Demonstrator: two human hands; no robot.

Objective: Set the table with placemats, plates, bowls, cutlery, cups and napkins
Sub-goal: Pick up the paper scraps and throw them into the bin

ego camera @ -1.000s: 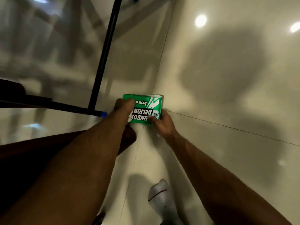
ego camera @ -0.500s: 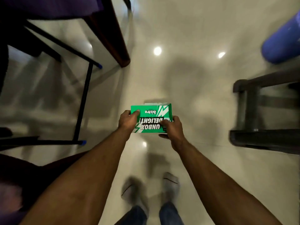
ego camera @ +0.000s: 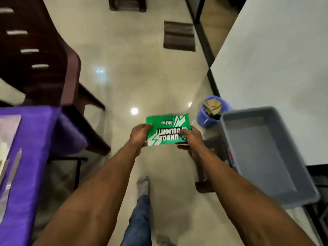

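A big grey tub (ego camera: 262, 157) sits on the right with nothing showing inside. Beside it, a small blue bucket (ego camera: 205, 118) holds brown cardboard bits. Out front over the floor, the left hand (ego camera: 140, 134) and right hand (ego camera: 190, 137) grip a green box (ego camera: 166, 128). A knife (ego camera: 10, 176) at the left edge looks blurry.

Glossy tiled floor (ego camera: 142, 68), shiny purple cloth (ego camera: 35, 139), matt grey plastic tub (ego camera: 266, 157).

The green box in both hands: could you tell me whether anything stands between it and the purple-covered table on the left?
Nothing visible does. The left hand and right hand hold the green box over open floor; the purple-covered table lies to the left, and the dark chair stands beyond the table's corner, off the direct line.
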